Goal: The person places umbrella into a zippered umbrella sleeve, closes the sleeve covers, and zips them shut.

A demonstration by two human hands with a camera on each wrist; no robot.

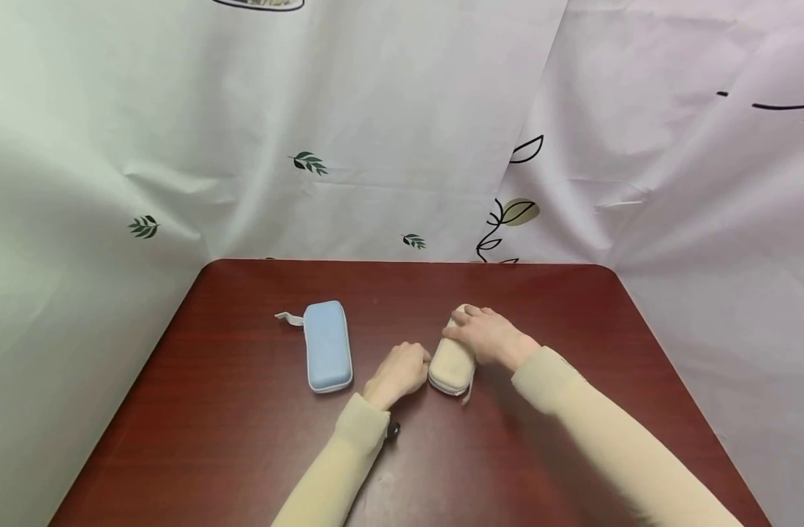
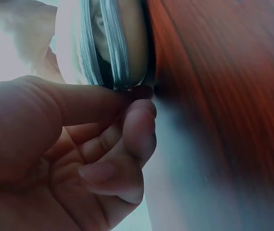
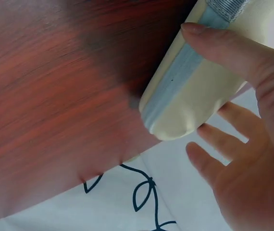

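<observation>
A cream zippered case [image 1: 451, 364] lies on the table right of centre. My right hand [image 1: 490, 337] holds it from the right and above, thumb along the near side and fingers across to the far side in the right wrist view. At the case's left side is my left hand [image 1: 398, 372]. In the left wrist view its thumb and forefinger pinch at the zipper [image 2: 115, 45], where the two toothed strips stand apart with a dark gap between them. The pull itself is hidden by the fingertips. A small strap [image 1: 469, 392] hangs from the case's near right corner.
A light blue zippered case [image 1: 328, 348] with a pale strap [image 1: 288, 318] lies closed, left of my hands. The reddish-brown table [image 1: 197, 439] has rounded far corners. White patterned cloth [image 1: 402, 132] hangs behind it and along both sides.
</observation>
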